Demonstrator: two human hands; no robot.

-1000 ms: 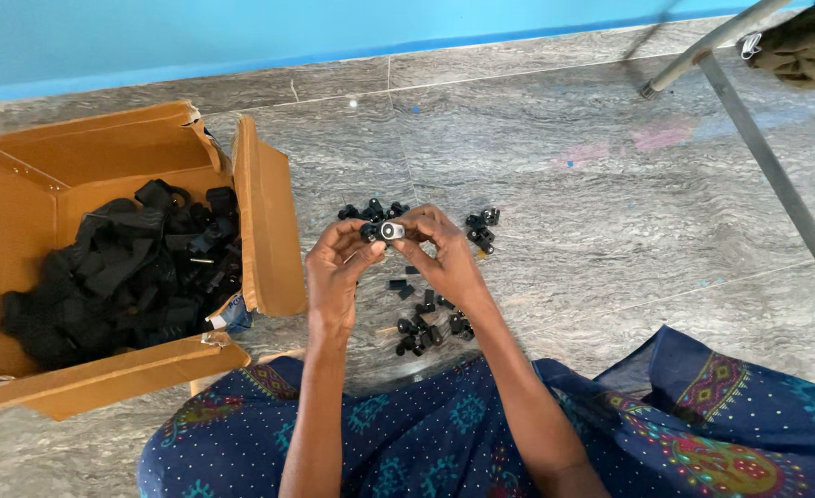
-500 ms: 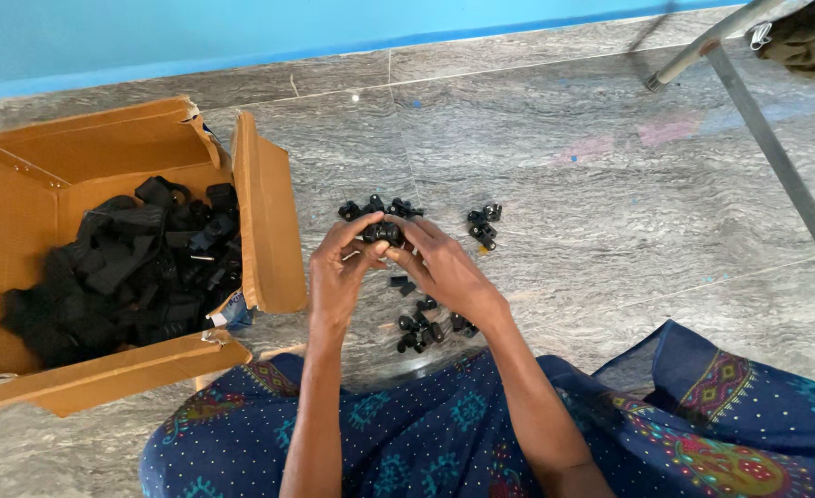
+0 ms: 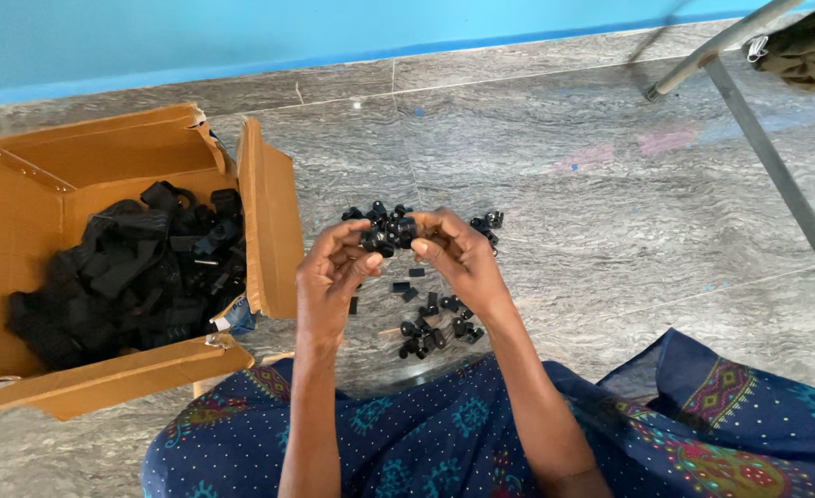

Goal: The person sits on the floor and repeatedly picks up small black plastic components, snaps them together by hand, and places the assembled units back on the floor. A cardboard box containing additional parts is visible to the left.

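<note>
My left hand (image 3: 332, 281) and my right hand (image 3: 458, 255) meet over the stone floor, fingertips pinched together on a small black plastic part (image 3: 387, 242). Loose black plastic parts lie on the floor around them: one cluster (image 3: 380, 219) just beyond my fingers, a second cluster (image 3: 488, 224) to the right, and a third cluster (image 3: 435, 330) below my right hand. My wrists rest above my lap, which is covered in blue patterned cloth (image 3: 426, 433).
An open cardboard box (image 3: 269, 212) at the left holds a heap of black straps and buckles (image 3: 135, 277). A metal leg (image 3: 776, 166) slants down at the right, with olive cloth (image 3: 809, 46) above it. A blue wall runs along the back.
The part in my fingers showed a pale round face a second ago; now only black shows. Both hands have stayed in nearly the same place, with fingers shifting around the part.
</note>
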